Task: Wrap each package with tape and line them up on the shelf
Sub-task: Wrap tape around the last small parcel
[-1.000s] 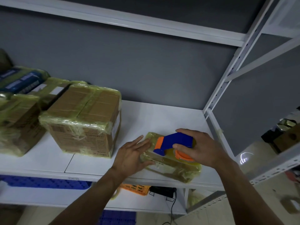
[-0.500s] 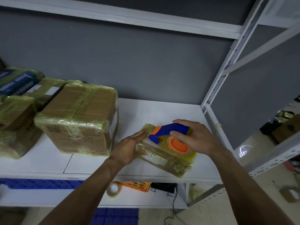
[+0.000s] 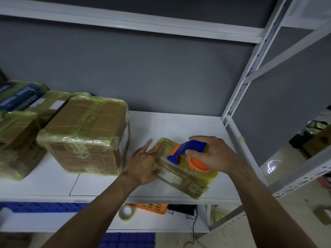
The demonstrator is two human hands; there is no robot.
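Note:
A small flat package (image 3: 180, 178) wrapped in yellowish tape lies on the white shelf (image 3: 179, 126), near its front right. My left hand (image 3: 145, 163) rests flat against the package's left side with straight fingers. My right hand (image 3: 213, 154) grips a blue and orange tape dispenser (image 3: 188, 153), which sits on top of the package with its yellow tape roll (image 3: 209, 173) on the right. A large taped cardboard box (image 3: 86, 136) stands just left of my left hand.
More taped packages (image 3: 19, 122) crowd the shelf's left end. A white upright post (image 3: 249, 68) bounds the shelf on the right. On the lower shelf lie a loose tape roll (image 3: 126, 212), an orange basket (image 3: 152, 207) and a black device with a cable (image 3: 182, 209).
The small package has slid a little toward the large box under both hands. My left hand has flattened against its left side. My right hand still grips the dispenser.

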